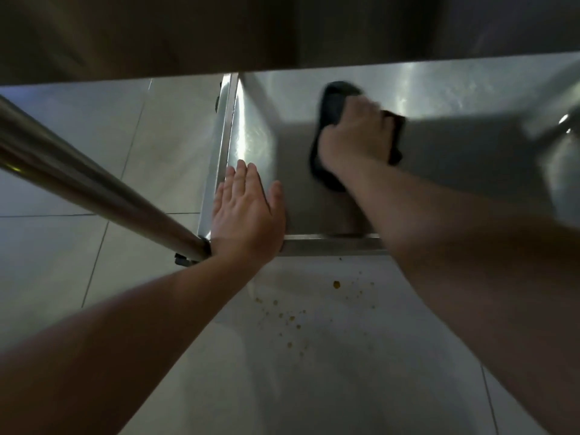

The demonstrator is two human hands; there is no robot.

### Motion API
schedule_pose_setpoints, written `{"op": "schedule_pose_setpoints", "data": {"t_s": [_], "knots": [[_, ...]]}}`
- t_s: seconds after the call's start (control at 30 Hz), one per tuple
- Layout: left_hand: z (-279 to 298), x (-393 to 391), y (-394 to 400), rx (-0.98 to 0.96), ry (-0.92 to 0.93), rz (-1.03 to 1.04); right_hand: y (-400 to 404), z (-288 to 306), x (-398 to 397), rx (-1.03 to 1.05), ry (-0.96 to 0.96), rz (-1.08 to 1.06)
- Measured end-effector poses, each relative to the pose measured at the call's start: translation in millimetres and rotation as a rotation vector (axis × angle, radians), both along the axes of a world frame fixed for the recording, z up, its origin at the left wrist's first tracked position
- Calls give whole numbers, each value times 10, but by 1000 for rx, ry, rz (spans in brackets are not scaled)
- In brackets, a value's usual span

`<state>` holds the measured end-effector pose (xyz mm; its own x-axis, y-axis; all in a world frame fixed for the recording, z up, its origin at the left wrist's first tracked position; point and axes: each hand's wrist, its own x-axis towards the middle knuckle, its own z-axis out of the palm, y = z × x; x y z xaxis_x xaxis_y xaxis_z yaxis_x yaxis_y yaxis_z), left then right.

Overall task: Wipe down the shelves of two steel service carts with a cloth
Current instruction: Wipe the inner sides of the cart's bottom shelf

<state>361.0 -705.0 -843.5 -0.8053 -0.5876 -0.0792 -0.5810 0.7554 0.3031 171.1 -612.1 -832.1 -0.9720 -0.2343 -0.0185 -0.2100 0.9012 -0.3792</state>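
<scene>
Your right hand (354,136) has its fingers curled down over a dark cloth (332,120), gripping it and pressing it flat against the bottom shelf (439,146) of the steel service cart. The cloth shows on both sides of the hand: a rounded dark fold beyond the knuckles and along the thumb side, and a smaller dark flap at the far side of the fingers. It is blurred, so its exact outline is hard to tell. It lies toward the middle of the shelf, well apart from the near rim.

Your left hand (246,211) lies flat, with straight fingers held together and the thumb spread. The palm rests on the shelf's near left corner, the fingertips pointing away from you along the raised left rim (224,136).

Just beside your left wrist, the cart's round steel upright post (94,183) meets that corner and slants up toward the left edge of view. Above the shelf, the dark underside of the next shelf (282,29) fills the top of the view.

Below the cart lies a pale tiled floor (62,246), and near the shelf's front edge small brownish crumbs (336,284) are scattered on it.
</scene>
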Motion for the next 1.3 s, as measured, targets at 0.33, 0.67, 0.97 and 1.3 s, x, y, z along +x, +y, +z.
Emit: {"op": "schedule_pose_setpoints", "data": {"t_s": [0.33, 0.67, 0.97, 1.3], "knots": [[70, 13, 14, 15, -42, -15, 1198, -20, 124, 42, 58, 876], [167, -86, 113, 40, -102, 33, 2768, -80, -375, 80, 43, 348], [287, -299, 1006, 56, -40, -208, 3110, -70, -517, 168, 9, -52], [199, -428, 1645, 98, -146, -276, 3000, 0, -225, 165, 38, 80]]}}
